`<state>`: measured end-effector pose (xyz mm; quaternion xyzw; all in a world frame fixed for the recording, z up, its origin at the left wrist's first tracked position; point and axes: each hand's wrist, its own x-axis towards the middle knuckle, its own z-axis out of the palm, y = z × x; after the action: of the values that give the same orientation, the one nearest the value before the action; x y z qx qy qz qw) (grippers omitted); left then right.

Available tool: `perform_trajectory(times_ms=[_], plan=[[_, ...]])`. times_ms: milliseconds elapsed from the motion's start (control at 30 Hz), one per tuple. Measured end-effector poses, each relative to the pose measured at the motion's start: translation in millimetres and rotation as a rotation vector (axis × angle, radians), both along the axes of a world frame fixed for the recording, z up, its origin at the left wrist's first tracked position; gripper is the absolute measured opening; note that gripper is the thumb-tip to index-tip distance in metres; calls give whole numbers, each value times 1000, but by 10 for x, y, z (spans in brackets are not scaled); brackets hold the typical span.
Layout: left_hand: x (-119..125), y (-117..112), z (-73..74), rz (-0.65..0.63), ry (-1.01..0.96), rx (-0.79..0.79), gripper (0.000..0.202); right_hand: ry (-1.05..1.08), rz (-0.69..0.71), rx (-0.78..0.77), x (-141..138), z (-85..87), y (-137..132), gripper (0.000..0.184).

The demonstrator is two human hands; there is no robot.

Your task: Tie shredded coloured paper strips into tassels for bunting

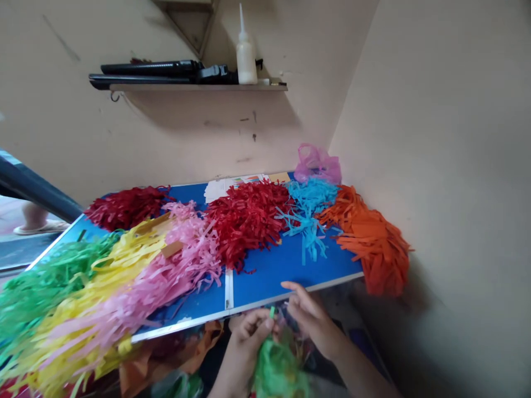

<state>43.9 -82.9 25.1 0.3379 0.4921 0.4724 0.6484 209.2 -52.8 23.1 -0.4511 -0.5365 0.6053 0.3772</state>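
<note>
Just below the front edge of the bench point(332, 282), the left hand point(244, 348) is pinching a green strip point(271, 312) clear of a green paper fringe point(277, 370), the right hand point(313, 323) is staying open beside it, and coloured paper fringes point(249, 226) are lying apart by colour, seemingly for easy sorting.

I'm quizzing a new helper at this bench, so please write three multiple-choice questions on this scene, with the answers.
1. Where does the white bottle stand?
A) on the wall shelf
B) on the blue board
C) on the floor

2. What colour is the shredded-paper bundle below the left hand and right hand?
A) pink
B) orange
C) green

3. What is the left hand doing?
A) lying flat on the blue board
B) pinching a small green strip
C) gripping the white bottle

Answers:
1. A, the bottle sits on the shelf against the wall.
2. C, its strips show green.
3. B, the fingertips close on the strip.
</note>
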Motion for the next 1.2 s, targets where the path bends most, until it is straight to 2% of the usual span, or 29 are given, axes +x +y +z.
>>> perform_trajectory(times_ms=[67,133,233,367,533,633,767,867,1000,1100,1200], plan=[[-2,21,-15,41,-170,-149,35,-10,-13,31,23,12,-36,45],[0,31,-41,44,-251,-188,38,-70,-9,109,6,23,-87,45],[-8,32,-69,-10,-282,-161,33,-116,-2,178,-59,13,-139,44],[-25,22,-64,-76,-285,-132,30,-260,-166,346,-118,-34,-119,39],[17,-12,-80,-67,-259,-80,31,-373,-198,446,-167,-90,-88,38],[51,-52,-114,-24,-106,21,30,-380,-149,408,-183,-98,-117,40],[34,-74,-112,32,335,266,24,-262,-15,304,-129,-40,-151,38],[-2,-74,-87,25,609,426,19,-201,25,255,-62,9,-155,33],[19,-88,-112,37,703,456,12,-280,31,299,-72,-7,-164,13],[75,-84,-126,59,737,457,11,-241,29,365,-139,-16,-119,21],[74,-44,-82,7,783,536,8,42,-135,259,29,161,25,35]])
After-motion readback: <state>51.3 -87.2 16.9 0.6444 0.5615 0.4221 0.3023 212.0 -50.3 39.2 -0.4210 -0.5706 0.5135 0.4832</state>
